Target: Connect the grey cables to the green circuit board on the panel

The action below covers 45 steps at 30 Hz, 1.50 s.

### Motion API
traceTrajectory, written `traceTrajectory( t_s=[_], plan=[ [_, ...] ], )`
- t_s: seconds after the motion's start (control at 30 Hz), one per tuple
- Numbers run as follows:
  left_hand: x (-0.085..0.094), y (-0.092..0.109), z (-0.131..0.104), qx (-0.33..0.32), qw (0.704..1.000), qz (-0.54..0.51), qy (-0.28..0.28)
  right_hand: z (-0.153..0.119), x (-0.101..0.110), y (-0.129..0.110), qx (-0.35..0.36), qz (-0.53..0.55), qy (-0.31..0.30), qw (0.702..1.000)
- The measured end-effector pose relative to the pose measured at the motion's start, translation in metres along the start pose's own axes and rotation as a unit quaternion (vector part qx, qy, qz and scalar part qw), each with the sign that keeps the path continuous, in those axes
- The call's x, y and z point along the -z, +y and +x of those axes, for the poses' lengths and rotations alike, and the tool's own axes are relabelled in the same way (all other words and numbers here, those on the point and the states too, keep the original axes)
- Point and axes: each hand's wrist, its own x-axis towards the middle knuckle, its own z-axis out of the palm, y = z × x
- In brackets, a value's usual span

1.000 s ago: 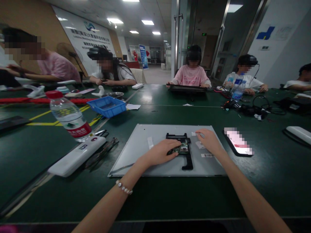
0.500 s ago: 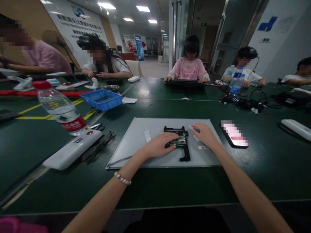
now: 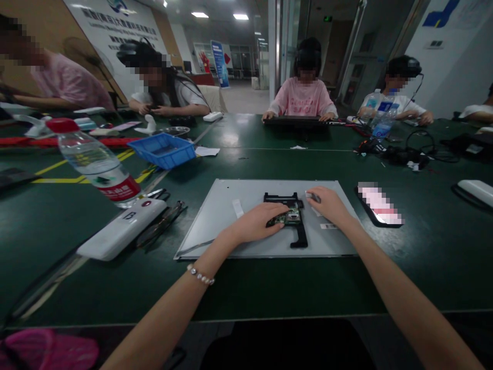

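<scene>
A flat light-grey panel (image 3: 215, 205) lies before me, with a black plastic bracket (image 3: 301, 239) on it. Within the bracket is a green circuit board (image 3: 293, 216) with a metal connector. My left hand (image 3: 256, 222) lies over the board's left part, fingers along its far side and thumb at its near side, gripping it. Just right of the bracket, my right hand (image 3: 327, 205) is closed, thumb and fingers pinched. Something small and dark, with a whitish bit at the fingertips, shows there, too small to name. Under that hand lies a white printed label (image 3: 328, 226).
Left of the panel are a white power bank (image 3: 123, 231), folded glasses (image 3: 159, 226), a water bottle (image 3: 102, 167) and a blue tray (image 3: 164, 151). A phone (image 3: 379, 205) lies to the right. Several people sit around the green table (image 3: 308, 290); one opposite (image 3: 302, 97) holds a dark panel.
The whole view has shifted slightly, the table things appearing a little higher and further right. Both hands keep nearly the same places on the panel; the left stays on the board.
</scene>
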Motion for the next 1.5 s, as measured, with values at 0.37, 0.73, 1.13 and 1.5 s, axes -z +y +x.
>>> traceTrajectory(
  t_s=[0.37,0.73,1.13,1.5],
  plan=[
    [-0.001,0.001,0.000,-0.008,1.000,-0.003,-0.004,0.006,0.003,-0.002,0.020,-0.112,-0.044,0.993],
    [0.001,0.002,-0.001,-0.013,1.000,0.007,-0.013,0.014,0.003,-0.017,0.008,-0.080,0.005,0.997],
    [-0.001,0.001,-0.001,-0.025,1.000,0.002,-0.009,0.063,-0.032,-0.084,0.056,-0.070,-0.077,0.993],
    [-0.002,-0.001,-0.001,-0.026,0.999,0.020,-0.013,0.059,-0.037,-0.076,0.080,-0.014,-0.106,0.991]
  ],
)
